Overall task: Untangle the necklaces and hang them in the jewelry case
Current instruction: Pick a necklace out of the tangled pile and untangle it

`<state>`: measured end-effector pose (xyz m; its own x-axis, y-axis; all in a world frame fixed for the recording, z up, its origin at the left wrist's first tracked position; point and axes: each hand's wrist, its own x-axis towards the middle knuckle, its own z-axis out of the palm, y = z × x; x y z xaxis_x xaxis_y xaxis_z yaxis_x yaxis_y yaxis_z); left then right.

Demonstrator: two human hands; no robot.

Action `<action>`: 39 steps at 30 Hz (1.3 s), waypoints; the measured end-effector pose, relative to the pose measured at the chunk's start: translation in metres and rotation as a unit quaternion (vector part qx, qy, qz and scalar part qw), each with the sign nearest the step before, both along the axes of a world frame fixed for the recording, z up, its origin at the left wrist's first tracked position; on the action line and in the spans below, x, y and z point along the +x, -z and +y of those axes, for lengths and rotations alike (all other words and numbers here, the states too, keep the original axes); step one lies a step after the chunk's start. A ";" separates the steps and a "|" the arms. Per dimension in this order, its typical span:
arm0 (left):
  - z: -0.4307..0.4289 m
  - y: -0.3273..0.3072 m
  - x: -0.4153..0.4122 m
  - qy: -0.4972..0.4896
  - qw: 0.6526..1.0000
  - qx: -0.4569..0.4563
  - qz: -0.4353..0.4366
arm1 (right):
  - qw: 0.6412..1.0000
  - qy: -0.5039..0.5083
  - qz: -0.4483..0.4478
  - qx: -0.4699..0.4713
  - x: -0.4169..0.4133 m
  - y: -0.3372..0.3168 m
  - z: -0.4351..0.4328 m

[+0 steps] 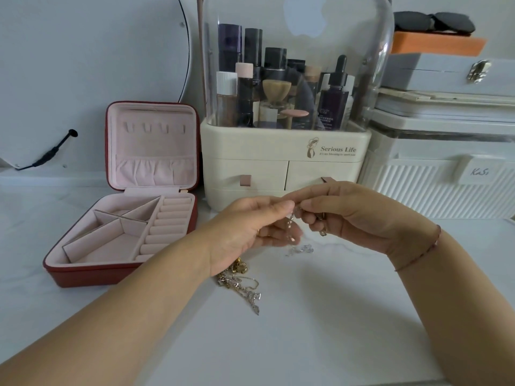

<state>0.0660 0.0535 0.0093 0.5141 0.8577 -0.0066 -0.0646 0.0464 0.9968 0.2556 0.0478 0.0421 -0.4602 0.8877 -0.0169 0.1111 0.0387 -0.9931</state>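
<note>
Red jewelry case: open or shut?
Open. The jewelry case has its lid standing upright, pink lining and bare hooks showing; the tray compartments lie exposed.

Your jewelry case [83,270] is dark red outside, pale pink inside; the necklaces [239,282] mix gold and silver on the white, faintly veined worktop [320,316].

You have soft, even daylight; pale glare sits on the clear dome [303,20], edges bow, your fingers [280,208] blur slightly.
</note>
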 end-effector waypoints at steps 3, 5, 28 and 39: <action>0.001 0.000 -0.003 -0.040 0.999 0.002 -0.003 | 1.000 0.022 -0.008 0.002 0.002 0.000 0.000; 0.001 -0.001 -0.004 -0.040 0.999 0.006 0.001 | 0.999 0.031 -0.006 0.005 0.003 -0.001 -0.001; -0.002 -0.004 -0.002 -0.037 0.999 -0.015 -0.027 | 0.997 0.065 0.034 0.039 -0.003 -0.001 -0.002; 0.001 -0.004 -0.004 -0.071 0.997 -0.021 -0.024 | 0.998 0.057 -0.024 0.010 -0.006 -0.002 -0.005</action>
